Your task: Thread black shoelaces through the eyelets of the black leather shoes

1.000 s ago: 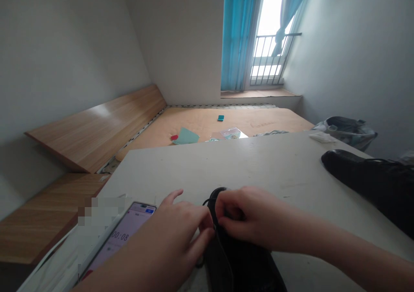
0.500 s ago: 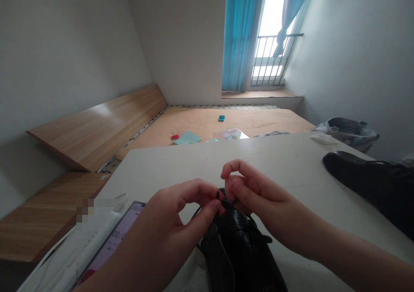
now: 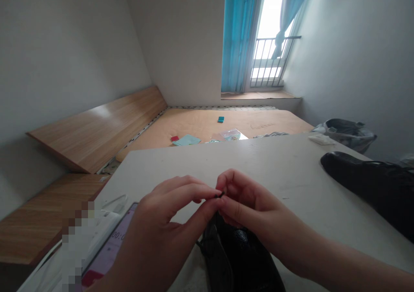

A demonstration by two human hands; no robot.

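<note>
A black leather shoe (image 3: pixel 249 257) lies on the white table, partly covered by my hands. Just over it, my left hand (image 3: pixel 174 214) pinches a thin black shoelace (image 3: pixel 220 195) between thumb and index finger. My right hand (image 3: pixel 249 201) meets it there, its thumb and curled index finger closed on the same lace. Both sets of fingertips touch or nearly touch. Lower on the shoe's left side, a bit more of the lace shows. A second black shoe (image 3: pixel 365 171) with laces lies apart at the right.
Beside my left forearm a phone (image 3: pixel 108 240) lies on the white table (image 3: pixel 171 167). A small white packet (image 3: pixel 321 139) sits at the far right edge, near a bag-lined bin (image 3: pixel 346 132). Beyond is a bed (image 3: pixel 190 117) with a light green sheet (image 3: pixel 187 140) on it.
My hands have come together, right fingertips moving left to meet the left ones at the lace. The right index finger now bends down onto the thumb.
</note>
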